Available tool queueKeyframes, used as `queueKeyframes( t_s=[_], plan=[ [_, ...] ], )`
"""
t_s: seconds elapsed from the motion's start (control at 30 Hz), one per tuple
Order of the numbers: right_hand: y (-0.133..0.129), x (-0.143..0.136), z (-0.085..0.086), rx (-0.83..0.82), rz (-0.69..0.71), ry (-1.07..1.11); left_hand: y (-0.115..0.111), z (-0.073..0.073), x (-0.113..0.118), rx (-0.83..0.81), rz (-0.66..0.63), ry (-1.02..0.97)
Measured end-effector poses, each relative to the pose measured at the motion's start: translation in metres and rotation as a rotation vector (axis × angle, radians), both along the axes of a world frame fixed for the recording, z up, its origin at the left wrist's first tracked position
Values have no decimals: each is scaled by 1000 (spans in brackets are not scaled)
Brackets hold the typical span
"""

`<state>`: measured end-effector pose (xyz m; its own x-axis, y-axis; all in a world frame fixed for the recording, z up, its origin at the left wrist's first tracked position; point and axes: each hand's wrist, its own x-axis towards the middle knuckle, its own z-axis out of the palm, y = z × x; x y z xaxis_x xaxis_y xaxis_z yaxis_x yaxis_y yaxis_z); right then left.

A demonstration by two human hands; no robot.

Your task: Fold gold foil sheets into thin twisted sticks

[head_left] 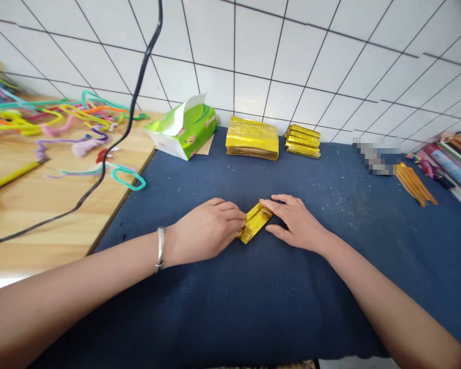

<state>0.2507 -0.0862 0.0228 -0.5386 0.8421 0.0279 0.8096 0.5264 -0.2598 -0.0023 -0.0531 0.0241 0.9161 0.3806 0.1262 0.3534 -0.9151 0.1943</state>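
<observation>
On the dark blue cloth lies a folded strip of gold foil paper, slanting up to the right, with creased flaps along its top side. My left hand is closed at its lower left end, the fingertips pressed together on the foil; the thumb is largely hidden. My right hand touches the upper right end with outstretched fingertips. Its thumb is spread away from those fingers, near the strip's right edge. Behind the hands are a stack of flat gold foil sheets and a small pile of folded gold strips.
A green tissue packet stands by the white tiled wall. Colourful pipe cleaners spread over the wooden table at left, crossed by a black cable. Orange-gold strips and piled books are at right.
</observation>
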Motion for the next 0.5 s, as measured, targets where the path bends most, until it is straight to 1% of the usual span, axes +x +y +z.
queueKeyframes(
  t_s=[0.07,0.13,0.23,0.33,0.4,0.5],
  plan=[
    [-1,2,-1,7,-12,6,-2,1,-4,15,16,11],
    [-1,4,-2,21,-38,17,1,0,-7,40,27,29],
    [-3,5,-6,43,-76,34,14,-2,-10,88,43,63],
    [-7,0,-9,64,-86,66,29,-2,-12,114,68,46],
    [-9,-4,-11,83,-92,82,38,-3,-14,95,74,9],
    [-11,-8,-13,95,-97,83,44,-4,-17,33,41,-31]
  ],
)
